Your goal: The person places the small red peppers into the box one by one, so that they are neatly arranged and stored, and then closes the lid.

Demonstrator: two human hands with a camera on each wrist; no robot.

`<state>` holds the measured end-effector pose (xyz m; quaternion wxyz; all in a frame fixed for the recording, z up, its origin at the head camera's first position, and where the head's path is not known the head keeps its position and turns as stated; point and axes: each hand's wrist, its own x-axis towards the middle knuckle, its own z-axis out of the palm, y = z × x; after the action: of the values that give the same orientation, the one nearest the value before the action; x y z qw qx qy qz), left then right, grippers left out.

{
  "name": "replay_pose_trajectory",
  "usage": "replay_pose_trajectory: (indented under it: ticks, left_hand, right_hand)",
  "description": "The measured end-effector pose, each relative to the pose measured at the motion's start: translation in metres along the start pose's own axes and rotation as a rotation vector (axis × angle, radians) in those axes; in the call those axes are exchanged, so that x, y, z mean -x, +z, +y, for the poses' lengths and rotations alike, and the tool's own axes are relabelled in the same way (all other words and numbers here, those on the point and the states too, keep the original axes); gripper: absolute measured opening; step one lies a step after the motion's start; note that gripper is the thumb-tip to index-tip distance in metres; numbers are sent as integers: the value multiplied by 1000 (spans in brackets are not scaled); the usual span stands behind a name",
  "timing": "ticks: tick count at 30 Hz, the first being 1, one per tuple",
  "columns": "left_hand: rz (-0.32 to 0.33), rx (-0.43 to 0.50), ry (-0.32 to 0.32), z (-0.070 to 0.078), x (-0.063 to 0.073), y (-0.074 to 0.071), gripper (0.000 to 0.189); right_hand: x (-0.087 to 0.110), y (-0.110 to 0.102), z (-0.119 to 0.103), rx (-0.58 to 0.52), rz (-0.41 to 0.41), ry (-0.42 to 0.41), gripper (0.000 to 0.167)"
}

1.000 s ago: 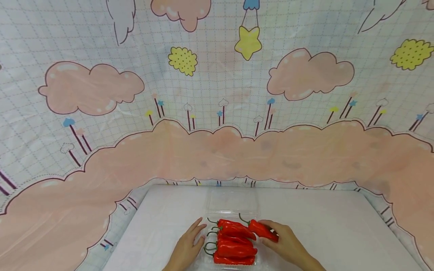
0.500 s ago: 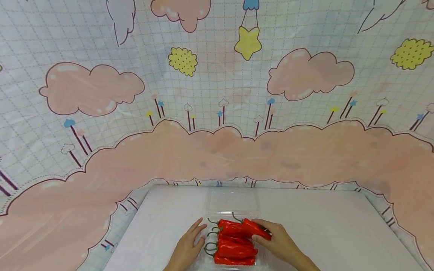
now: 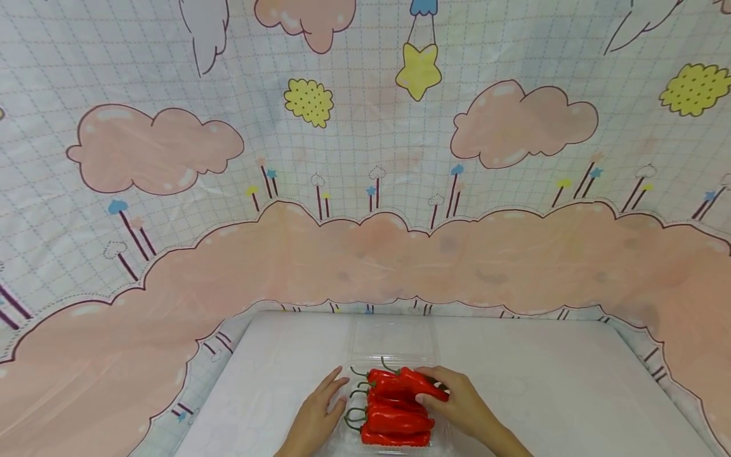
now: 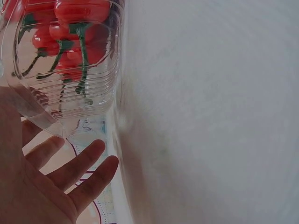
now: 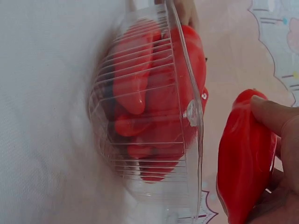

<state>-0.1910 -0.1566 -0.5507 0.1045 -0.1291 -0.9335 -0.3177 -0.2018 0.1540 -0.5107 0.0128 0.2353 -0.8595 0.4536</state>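
My right hand (image 3: 465, 401) grips a red pepper (image 3: 421, 384) with a green stem, fingers on its far side and thumb on its near side. It slants over the upper part of a clear plastic clamshell box (image 5: 177, 198), and the right wrist view shows it above the box's rim. Several other red peppers (image 3: 398, 420) lie in the box, their curled green stems pointing left. My left hand (image 3: 316, 411) is at the box's left side, fingers spread and holding nothing. In the left wrist view its fingertips (image 4: 110, 164) are beside the ribbed wall, palm facing the box.
The box's clear lid (image 3: 392, 339) is folded back, lying toward the far edge of the white table (image 3: 531, 368). Behind and around the table hangs a cloth (image 3: 365, 260) printed with clouds and stars.
My right hand has carried the pepper leftward, from the box's right edge to over the peppers inside. The left hand has stayed in place.
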Motion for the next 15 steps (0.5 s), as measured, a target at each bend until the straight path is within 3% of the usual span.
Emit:
replay_pose_trajectory:
  ticks: [15]
  left_hand:
    - [3,-4,-1,0,-1,1,36]
  right_hand:
    - [-5,7,0,-28,-50,25,45]
